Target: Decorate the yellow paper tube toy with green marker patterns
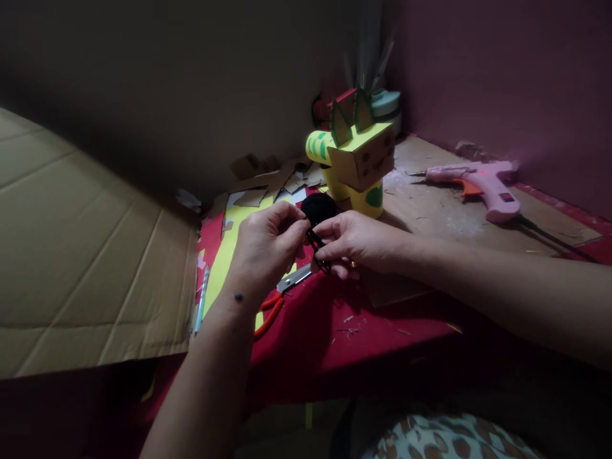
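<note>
Between the pinched fingers of my left hand [270, 242] and my right hand [349, 239] runs a black cord [313, 241], bunched in narrow loops. Both hands are closed on it, the right one around the lower loops. Just behind the fingers is a round black bundle [319, 208], which looks like a ball of the same cord. Scissors with red handles [271, 313] lie under my hands, blades pointing right and partly hidden. Beyond stands a yellow cardboard animal [363, 156] with green spots, a box-shaped head and two upright ears.
A pink glue gun [478, 182] with a lit red light lies on a cardboard sheet [421, 223] at right, its cable trailing right. A large cardboard panel [95, 255] fills the left. Cardboard scraps [251, 197] and yellow paper [222, 268] cover the red cloth [306, 344].
</note>
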Demonstrator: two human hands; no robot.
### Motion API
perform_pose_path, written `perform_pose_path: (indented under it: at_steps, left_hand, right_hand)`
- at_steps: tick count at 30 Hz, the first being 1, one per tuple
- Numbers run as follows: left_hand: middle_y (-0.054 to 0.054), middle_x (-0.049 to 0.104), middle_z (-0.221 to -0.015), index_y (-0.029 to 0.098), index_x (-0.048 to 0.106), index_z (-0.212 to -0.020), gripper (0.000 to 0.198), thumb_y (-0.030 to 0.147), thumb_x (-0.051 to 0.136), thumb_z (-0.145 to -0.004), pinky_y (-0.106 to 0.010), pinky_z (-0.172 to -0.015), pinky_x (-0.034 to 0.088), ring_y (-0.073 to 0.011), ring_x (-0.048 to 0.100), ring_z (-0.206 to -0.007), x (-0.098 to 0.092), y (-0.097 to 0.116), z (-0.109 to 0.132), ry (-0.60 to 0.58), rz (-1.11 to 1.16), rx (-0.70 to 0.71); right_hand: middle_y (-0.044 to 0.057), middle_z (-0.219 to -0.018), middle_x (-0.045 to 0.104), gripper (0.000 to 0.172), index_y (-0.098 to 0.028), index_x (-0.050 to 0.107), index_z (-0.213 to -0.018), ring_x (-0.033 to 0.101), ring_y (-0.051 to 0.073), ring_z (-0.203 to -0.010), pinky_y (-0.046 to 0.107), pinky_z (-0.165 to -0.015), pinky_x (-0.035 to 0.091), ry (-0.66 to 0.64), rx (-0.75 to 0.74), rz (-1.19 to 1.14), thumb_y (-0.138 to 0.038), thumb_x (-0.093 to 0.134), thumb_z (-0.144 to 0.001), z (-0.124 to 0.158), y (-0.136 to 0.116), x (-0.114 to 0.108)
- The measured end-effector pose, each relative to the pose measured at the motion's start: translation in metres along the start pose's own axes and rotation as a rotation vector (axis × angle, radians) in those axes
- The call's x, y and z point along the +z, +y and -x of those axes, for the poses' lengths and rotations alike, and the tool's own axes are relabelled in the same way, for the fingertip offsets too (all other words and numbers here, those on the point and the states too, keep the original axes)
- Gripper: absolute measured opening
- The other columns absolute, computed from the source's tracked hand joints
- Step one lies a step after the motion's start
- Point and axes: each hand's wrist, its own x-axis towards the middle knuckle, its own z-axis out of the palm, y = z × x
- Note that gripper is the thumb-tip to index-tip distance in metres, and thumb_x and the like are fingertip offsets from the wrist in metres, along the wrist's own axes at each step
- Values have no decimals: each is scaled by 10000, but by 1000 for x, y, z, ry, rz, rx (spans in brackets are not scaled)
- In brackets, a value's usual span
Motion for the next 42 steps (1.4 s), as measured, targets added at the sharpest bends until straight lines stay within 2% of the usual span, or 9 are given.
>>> perform_pose_path:
  at_steps: [4, 9, 13, 22, 28, 33, 35, 39, 42]
  left_hand:
    - [63, 523, -422, 167, 607, -687, 83, 145, 639, -760, -160, -338, 324, -60, 428, -347, -4, -2, 0, -47, 85, -36]
    - [57, 504, -426, 162, 610, -699, 83, 187, 658, -762, -173, -324, 302, -65, 408, -350, -14, -8, -2, -132, 176, -103]
    - [59, 499, -456, 167, 615, -723, 79, 202, 664, -775, -171, -344, 305, -59, 405, -371, -18, -15, -3, -185, 229, -104]
    - [64, 480, -447, 175, 596, -745, 91, 222, 663, -784, -170, -331, 306, -65, 391, -367, -23, -20, -1, -224, 245, -87]
    - [67, 467, -431, 172, 598, -745, 93, 219, 658, -797, -160, -344, 292, -56, 379, -369, -25, -12, 4, -190, 206, -55]
    - [59, 479, -418, 161, 591, -729, 111, 215, 650, -805, -145, -339, 270, -46, 368, -360, -24, -2, 6, -205, 167, -83]
    - [56, 483, -416, 157, 590, -726, 116, 214, 648, -809, -139, -336, 265, -43, 368, -357, -25, 0, 6, -208, 150, -90]
    - [63, 472, -412, 154, 587, -722, 114, 204, 643, -808, -138, -327, 280, -46, 380, -349, -26, 2, 6, -225, 162, -94]
    - [74, 467, -430, 152, 584, -716, 104, 164, 626, -810, -129, -330, 297, -36, 390, -349, -24, 4, 8, -239, 181, -80]
  right_hand:
    - [-50, -493, 620, 139, -141, 618, -723, 528, 55, -335, 143, -318, 426, -28, 36, -24, -15, 583, -770, 1, -2, -1]
    - [-35, -524, 644, 179, -117, 642, -760, 534, 51, -315, 135, -299, 432, -19, 95, -38, 20, 532, -796, 0, -3, 1]
    - [-26, -506, 643, 197, -110, 638, -712, 524, 49, -302, 129, -293, 427, -33, 137, -42, 24, 522, -799, 0, -3, 1]
    - [-26, -462, 629, 148, -100, 655, -673, 525, 54, -304, 124, -290, 421, -116, 154, -52, -26, 567, -767, -2, 3, -4]
    - [19, -654, 717, 84, -112, 684, -782, 575, 63, -381, 152, -342, 470, -129, 130, -108, -98, 625, -724, -4, 7, -9]
    - [-30, -413, 573, 255, -107, 707, -934, 501, 85, -324, 152, -301, 368, -106, 112, -100, -143, 657, -687, 0, 4, -8]
    - [-35, -385, 542, 308, -89, 702, -977, 471, 84, -309, 163, -308, 352, -76, 102, -90, -119, 626, -680, 2, 3, -8]
    - [5, -511, 636, 396, -79, 669, -1105, 463, 72, -326, 183, -315, 353, 59, 39, -37, -115, 643, -712, 3, -4, -11]
    - [65, -852, 735, 480, -121, 631, -1183, 478, 37, -393, 170, -313, 341, 160, -56, -16, -146, 718, -711, 3, -13, -13]
